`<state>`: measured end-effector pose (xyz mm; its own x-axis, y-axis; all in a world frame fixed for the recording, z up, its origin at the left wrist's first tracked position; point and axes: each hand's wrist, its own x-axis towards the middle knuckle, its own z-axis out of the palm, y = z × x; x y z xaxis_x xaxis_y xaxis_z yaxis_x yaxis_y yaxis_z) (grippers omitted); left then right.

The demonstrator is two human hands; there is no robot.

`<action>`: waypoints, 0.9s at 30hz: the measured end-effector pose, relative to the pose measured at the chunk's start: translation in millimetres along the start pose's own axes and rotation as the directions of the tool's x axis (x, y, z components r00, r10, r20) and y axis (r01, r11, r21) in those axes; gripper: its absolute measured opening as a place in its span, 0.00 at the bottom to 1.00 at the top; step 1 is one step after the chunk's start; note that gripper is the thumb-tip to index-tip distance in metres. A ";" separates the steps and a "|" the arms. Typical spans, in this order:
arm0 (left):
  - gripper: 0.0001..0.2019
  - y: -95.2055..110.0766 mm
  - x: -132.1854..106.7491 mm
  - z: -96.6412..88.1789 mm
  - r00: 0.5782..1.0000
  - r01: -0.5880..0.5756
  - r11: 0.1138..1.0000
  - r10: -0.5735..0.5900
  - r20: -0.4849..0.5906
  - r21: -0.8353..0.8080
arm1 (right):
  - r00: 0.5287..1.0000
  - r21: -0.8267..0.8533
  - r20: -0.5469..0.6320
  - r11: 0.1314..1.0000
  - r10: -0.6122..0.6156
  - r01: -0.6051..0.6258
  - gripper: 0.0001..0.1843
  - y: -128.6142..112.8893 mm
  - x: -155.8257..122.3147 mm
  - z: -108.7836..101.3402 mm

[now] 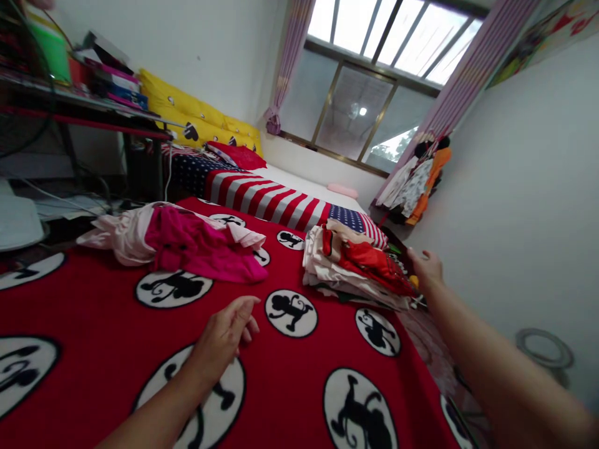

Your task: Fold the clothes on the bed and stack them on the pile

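Neither hand grasps anything: the left hand (223, 335) lies relaxed and open, fingers loosely curled, over a red bed blanket printed with black monkeys in white circles (290, 380), and the right hand (425, 268) is open with its fingers spread, just beside the far end of a folded stack of cream and red clothes (353, 265). That stack sits on the blanket's right side, near the wall. Across from it, on the blanket's left side, lies a crumpled heap of bright pink and pale pink garments (187, 243), well apart from both hands. Beyond them stretches a bedcover patterned with red-and-white stripes and navy stars (266, 202), and past that lie a red pillow (236, 156) and a long yellow cushion (196, 112). Colourful clothes hang on the far right wall (414, 184), beside a bright glazed window (355, 106).
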<state>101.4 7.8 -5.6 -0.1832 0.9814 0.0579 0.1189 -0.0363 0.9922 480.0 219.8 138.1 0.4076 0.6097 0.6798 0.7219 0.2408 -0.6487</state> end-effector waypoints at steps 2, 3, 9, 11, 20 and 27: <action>0.30 0.3 0.0 -0.2 1.000 -0.007 1.000 0.007 0.006 0.012 | 1.000 -0.004 -0.026 1.000 0.012 -0.012 0.30 9.0 -19.8 1.7; 0.30 -0.2 0.2 -0.3 1.000 -0.006 1.000 0.006 0.007 0.021 | 1.000 0.008 -0.026 1.000 -0.005 0.005 0.29 7.3 -32.4 1.7; 0.26 -6.2 1.4 0.2 0.997 -0.076 0.996 0.075 0.031 0.044 | 0.957 0.366 0.262 0.931 -0.123 0.019 0.21 -63.2 -169.0 -2.3; 0.23 -6.7 0.6 0.0 0.994 -0.101 0.995 0.100 0.036 0.025 | 0.909 0.466 0.413 0.871 -0.055 -0.159 0.19 -93.0 -227.4 -3.9; 0.18 -3.9 0.7 -2.8 0.995 -0.098 0.992 0.095 -0.041 -0.079 | 0.591 0.428 0.803 0.612 0.081 -0.665 0.21 -143.6 -352.6 -8.7; 0.15 -7.4 5.7 2.8 0.994 -0.075 0.997 0.076 -0.074 0.013 | 0.568 0.426 0.823 0.633 0.026 -0.647 0.19 -135.3 -349.2 -10.2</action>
<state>102.2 14.1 -12.9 -0.2456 0.9591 0.1410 0.1446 -0.1076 0.9836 245.7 -33.4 -8.0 -0.2099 0.9738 0.0874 -0.0448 0.0797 -0.9958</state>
